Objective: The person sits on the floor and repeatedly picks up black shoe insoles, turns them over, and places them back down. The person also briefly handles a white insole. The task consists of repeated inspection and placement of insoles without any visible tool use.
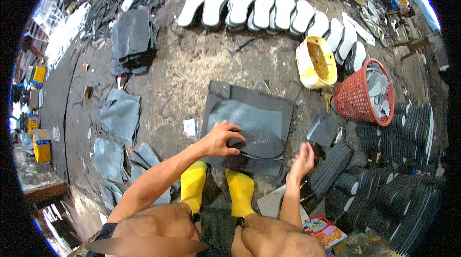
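Note:
My left hand [222,139] reaches over the mat from the left, its fingers spread and curved. They are at the left end of a dark, sole-shaped piece [263,144]; whether they touch it I cannot tell. Under that piece lies a grey-blue sheet [252,115] with a curved edge, on a square black rubber mat [285,117]. My right hand [302,162] is held off the mat's right side, fingers stretched out and slightly blurred, with nothing visible in it. Closest to it is a dark block-like piece [324,131] on the floor.
White-topped soles [263,11] line the far side. A yellow container [317,62] and a red basket [357,92] of grey scraps stand right. Stacked dark soles [384,199] fill the near right. Grey sheets [120,115] lie left, a dark sheet pile [132,36] behind. My yellow-covered feet [193,185] flank the near edge.

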`<state>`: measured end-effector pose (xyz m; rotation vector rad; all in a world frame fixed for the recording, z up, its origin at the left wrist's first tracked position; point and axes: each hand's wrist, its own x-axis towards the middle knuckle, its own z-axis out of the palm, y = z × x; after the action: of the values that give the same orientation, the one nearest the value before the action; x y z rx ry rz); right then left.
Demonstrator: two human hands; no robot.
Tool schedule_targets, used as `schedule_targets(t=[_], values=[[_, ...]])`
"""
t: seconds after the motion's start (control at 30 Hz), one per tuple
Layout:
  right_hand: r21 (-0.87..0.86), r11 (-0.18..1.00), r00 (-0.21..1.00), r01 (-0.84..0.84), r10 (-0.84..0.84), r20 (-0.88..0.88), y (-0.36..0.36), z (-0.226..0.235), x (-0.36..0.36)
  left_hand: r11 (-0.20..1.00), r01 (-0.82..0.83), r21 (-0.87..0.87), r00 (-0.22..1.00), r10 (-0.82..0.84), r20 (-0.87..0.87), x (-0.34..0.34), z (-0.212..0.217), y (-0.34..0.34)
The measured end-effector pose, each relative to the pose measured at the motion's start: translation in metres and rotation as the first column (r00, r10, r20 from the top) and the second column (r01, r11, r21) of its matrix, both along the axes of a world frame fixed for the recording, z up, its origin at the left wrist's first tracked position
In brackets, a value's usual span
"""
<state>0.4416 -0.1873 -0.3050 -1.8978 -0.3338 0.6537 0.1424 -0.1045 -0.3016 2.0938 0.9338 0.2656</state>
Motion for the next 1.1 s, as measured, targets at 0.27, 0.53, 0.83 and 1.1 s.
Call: schedule_targets(t=[0.27, 0.53, 0.83, 1.1], values=[[0.584, 0.719, 0.477, -0.378, 0.692, -0.543, 0.016, 0.093, -0.071, 0.068, 0.307, -0.949, 0.414, 0.889, 0.197, -0.007, 0.092, 0.013], [0.414, 0.844, 0.659, -0.34, 0.528, -0.535, 0.051, 0.17, -0.073, 0.533, -0.028, -0.846, 0.626, 0.669, 0.401, -0.012, 0.152, 0.009], [0.508, 0.79, 0.582, -0.345, 0.604, -0.545, 0.047, 0.157, -0.078, 0.234, 0.275, -0.933, 0.445, 0.829, 0.339, -0.022, 0.144, 0.004], [0.321, 0.639, 0.676, -0.699, 0.444, 0.588, 0.085, 0.208, -0.067, 0.704, -0.108, -0.702, 0.652, 0.583, 0.484, -0.032, 0.16, 0.004]])
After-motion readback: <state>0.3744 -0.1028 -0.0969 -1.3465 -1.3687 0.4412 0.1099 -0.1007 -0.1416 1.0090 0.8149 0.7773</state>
